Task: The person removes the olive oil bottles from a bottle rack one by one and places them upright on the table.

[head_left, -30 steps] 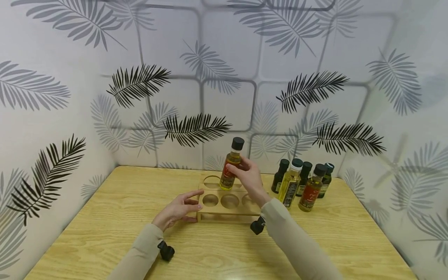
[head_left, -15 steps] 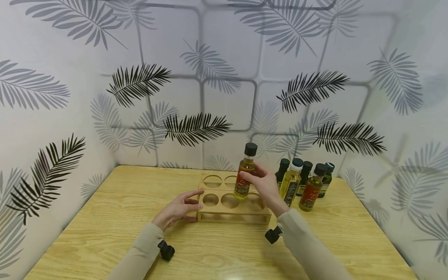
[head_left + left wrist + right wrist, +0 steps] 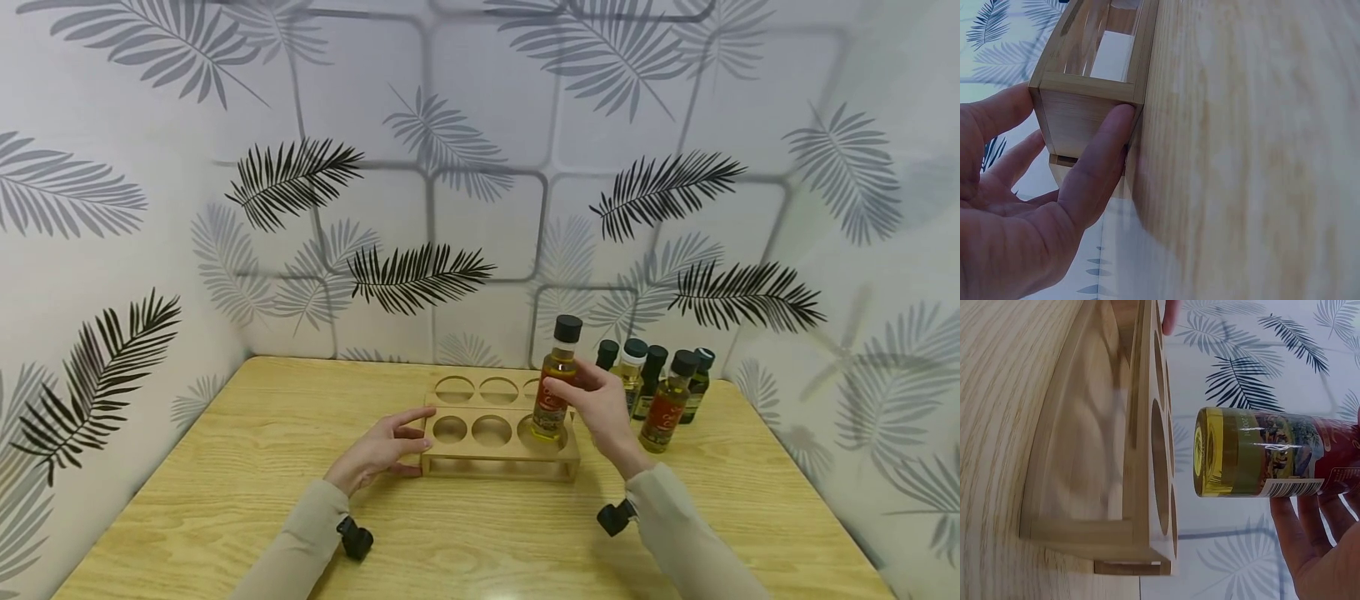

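A small bottle of yellow oil (image 3: 552, 403) with a red label and black cap is in my right hand (image 3: 604, 415), gripped between thumb and fingers. It is nearly upright above the front-right hole of a two-tier wooden rack (image 3: 468, 452). In the right wrist view the bottle's base (image 3: 1210, 453) is apart from the rack (image 3: 1138, 487). My left hand (image 3: 381, 452) touches the rack's left end. The left wrist view shows one digit of that hand (image 3: 1029, 237) lying along the end panel (image 3: 1079, 119) and another at its edge.
Several other bottles stand on the table to the right: a red-labelled one (image 3: 664, 412), a clear oil bottle with a white neck (image 3: 628, 375) and dark green ones (image 3: 651, 375). A patterned wall (image 3: 480, 208) rises behind the wooden table (image 3: 465, 542).
My right hand has carried the bottle rightward and toward me, from the back row to above the front-right hole. The left hand stays at the rack's end.
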Available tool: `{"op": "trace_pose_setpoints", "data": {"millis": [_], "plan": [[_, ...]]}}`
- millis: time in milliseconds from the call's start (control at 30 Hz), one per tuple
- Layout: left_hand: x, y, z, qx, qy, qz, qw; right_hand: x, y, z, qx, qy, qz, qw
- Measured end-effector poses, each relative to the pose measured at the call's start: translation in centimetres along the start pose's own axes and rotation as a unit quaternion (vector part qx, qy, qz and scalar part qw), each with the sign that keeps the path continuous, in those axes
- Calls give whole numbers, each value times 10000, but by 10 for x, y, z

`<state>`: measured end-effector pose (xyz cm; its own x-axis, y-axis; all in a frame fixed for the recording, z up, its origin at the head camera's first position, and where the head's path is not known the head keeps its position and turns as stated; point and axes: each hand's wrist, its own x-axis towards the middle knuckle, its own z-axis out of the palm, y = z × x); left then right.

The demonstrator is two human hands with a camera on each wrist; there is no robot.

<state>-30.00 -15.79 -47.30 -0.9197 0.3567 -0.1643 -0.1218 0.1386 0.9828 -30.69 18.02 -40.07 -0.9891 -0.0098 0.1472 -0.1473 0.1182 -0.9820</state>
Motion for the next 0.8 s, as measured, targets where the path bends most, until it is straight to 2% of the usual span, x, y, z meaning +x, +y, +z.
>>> {"op": "trace_pose_setpoints", "data": {"millis": [467,667,800], "plan": [[0,0,-1,-46,-79,-30,10000,-12,-3,-32,-396,263,20,9989],[0,0,-1,-75,-60,-43,9999,-16,-3,-45,-337,430,11,9985],[0,0,-1,-78,-36,-58,9999,-17,-2,-51,-271,498,-142,9983]]}}
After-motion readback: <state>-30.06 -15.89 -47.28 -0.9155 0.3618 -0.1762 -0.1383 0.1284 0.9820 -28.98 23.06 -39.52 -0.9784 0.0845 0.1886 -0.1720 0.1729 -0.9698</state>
